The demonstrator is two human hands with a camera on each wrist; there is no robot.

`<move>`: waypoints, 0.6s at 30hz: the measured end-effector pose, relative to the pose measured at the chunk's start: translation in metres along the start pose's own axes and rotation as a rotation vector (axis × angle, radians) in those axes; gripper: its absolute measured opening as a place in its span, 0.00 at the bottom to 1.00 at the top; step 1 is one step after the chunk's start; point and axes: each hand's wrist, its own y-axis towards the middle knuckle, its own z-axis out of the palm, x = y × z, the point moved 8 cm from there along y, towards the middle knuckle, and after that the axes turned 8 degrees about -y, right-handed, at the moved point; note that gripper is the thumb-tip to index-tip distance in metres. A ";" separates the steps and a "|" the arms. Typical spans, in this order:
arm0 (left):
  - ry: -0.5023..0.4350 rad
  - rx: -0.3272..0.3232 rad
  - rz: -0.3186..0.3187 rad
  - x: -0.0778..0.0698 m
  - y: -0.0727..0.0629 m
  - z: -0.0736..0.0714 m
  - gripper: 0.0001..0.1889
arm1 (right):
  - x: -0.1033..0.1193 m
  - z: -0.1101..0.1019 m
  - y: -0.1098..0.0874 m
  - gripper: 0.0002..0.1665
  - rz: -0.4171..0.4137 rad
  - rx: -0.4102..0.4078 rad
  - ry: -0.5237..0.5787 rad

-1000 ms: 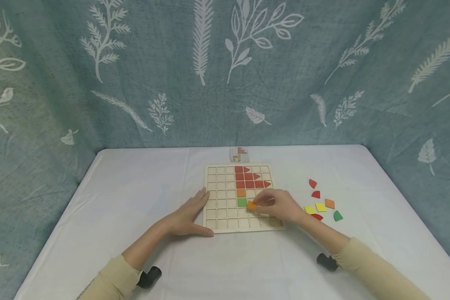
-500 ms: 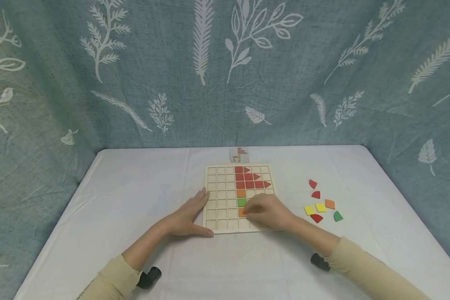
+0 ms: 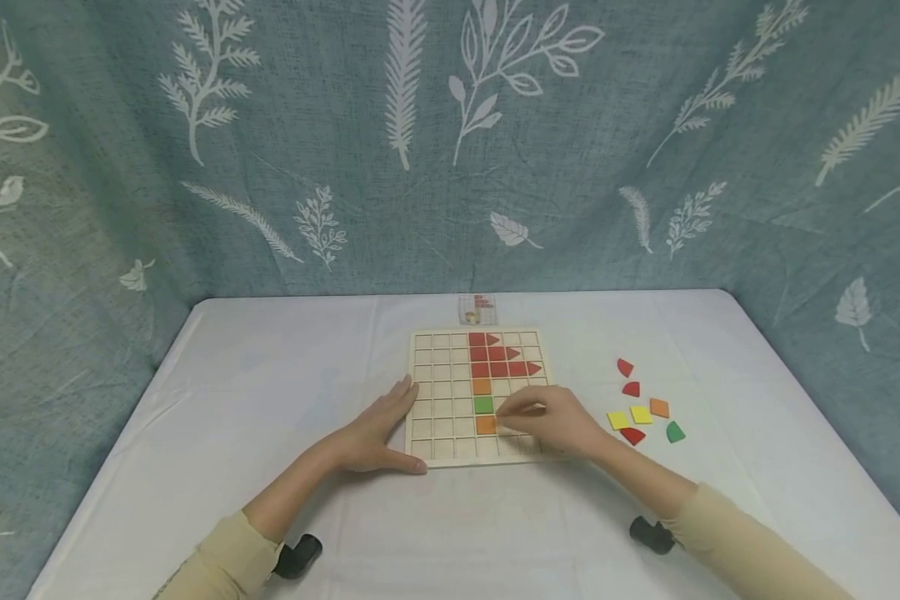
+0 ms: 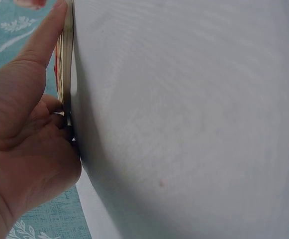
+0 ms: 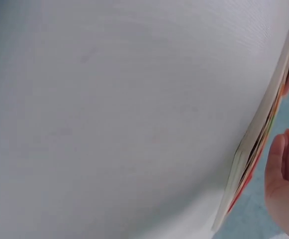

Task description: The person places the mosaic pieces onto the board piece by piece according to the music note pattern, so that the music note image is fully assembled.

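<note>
Two beige sleeves [image 3: 221, 554] reach over a white, faintly creased tabletop [image 3: 495, 533]. The left hand [image 3: 378, 429], fingers outstretched, rests against the gridded board [image 3: 442, 427]; the right hand [image 3: 553, 417], holding nothing, is above it beside an inset orange square [image 3: 485, 425]. Loose tiles [image 3: 641, 415] lie rightward. Beyond sits a small card [image 3: 477, 309], then teal leaf-printed cloth [image 3: 435, 225] enclosing three sides.

White-covered table [image 3: 300, 350] | gridded board [image 3: 443, 406] | small picture card [image 3: 478, 309] | loose coloured pieces [image 3: 641, 415]
</note>
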 end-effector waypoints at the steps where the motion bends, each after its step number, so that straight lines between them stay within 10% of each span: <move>1: -0.001 0.000 0.000 0.000 0.000 0.000 0.64 | -0.004 -0.003 -0.002 0.09 0.030 -0.008 0.008; 18: -0.001 0.003 0.007 -0.001 0.001 0.001 0.64 | -0.079 -0.081 -0.055 0.17 0.274 -0.196 -0.031</move>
